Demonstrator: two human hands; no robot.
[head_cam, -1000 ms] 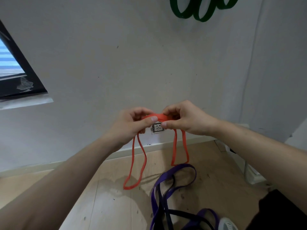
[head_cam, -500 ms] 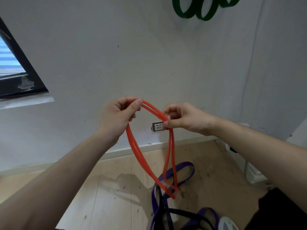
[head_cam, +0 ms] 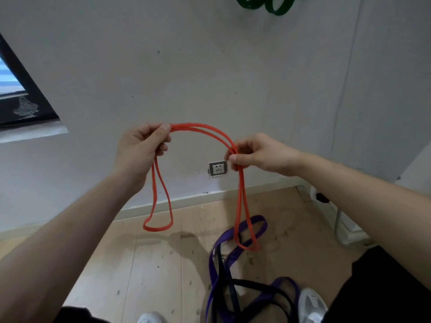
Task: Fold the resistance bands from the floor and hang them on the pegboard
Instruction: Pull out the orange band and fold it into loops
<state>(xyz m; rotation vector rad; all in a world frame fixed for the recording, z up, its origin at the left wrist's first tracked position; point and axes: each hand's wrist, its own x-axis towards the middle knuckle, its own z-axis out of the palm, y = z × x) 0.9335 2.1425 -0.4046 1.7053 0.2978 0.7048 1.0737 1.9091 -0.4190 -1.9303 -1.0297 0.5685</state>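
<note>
I hold a thin orange resistance band point(head_cam: 203, 131) doubled in the air in front of the white wall. My left hand point(head_cam: 140, 150) pinches it at the left, my right hand point(head_cam: 254, 153) pinches it at the right. A double strand arches between the hands, and one loop hangs down below each hand. On the wooden floor lie a purple band point(head_cam: 233, 243) and a black band point(head_cam: 254, 285), tangled together. At the top edge, green bands point(head_cam: 277, 8) hang on the wall; the pegboard itself is out of view.
A wall socket point(head_cam: 218, 169) sits low on the wall between the hands. A dark window frame point(head_cam: 28, 99) is at the left. White shoes point(head_cam: 311, 304) stand at the bottom. A white appliance with a cable point(head_cam: 338, 215) is at the right.
My hands have moved apart from a close pinch, the left one rising and going left. The orange band now spans between them with a loop hanging on each side.
</note>
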